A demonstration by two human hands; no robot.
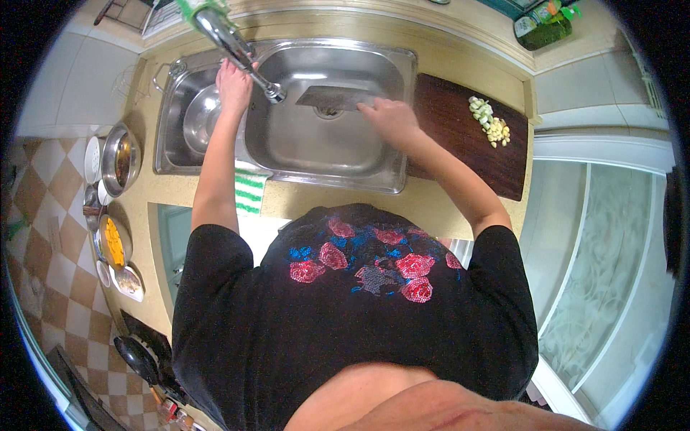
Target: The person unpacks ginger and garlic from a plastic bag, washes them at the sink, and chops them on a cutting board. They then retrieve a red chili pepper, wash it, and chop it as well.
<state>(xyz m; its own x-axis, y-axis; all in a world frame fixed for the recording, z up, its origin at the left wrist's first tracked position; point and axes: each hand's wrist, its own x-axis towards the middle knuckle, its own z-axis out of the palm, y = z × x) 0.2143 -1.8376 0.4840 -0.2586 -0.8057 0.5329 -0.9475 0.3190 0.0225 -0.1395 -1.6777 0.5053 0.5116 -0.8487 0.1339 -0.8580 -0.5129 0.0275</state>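
My right hand (392, 123) grips a kitchen cleaver (331, 98) by its handle, which my fingers cover. The broad blade points left over the large stainless-steel sink basin (312, 145), above the drain (329, 112). At the back of the sink, my left hand (235, 86) reaches up to the chrome faucet (229, 43). The faucet hides part of its fingers, so their grip is unclear. Its spout end (275, 94) hangs over the large basin, left of the blade. Beside my left forearm, a metal bowl (204, 119) sits in the smaller basin (175, 145).
A dark wooden cutting board (458, 140) right of the sink bears chopped pale pieces (489, 121). A green-striped cloth (250, 189) hangs at the front edge. Leftward stand a steel bowl (121, 160) and a bowl of orange pieces (114, 242). A pump bottle (542, 29) stands back right.
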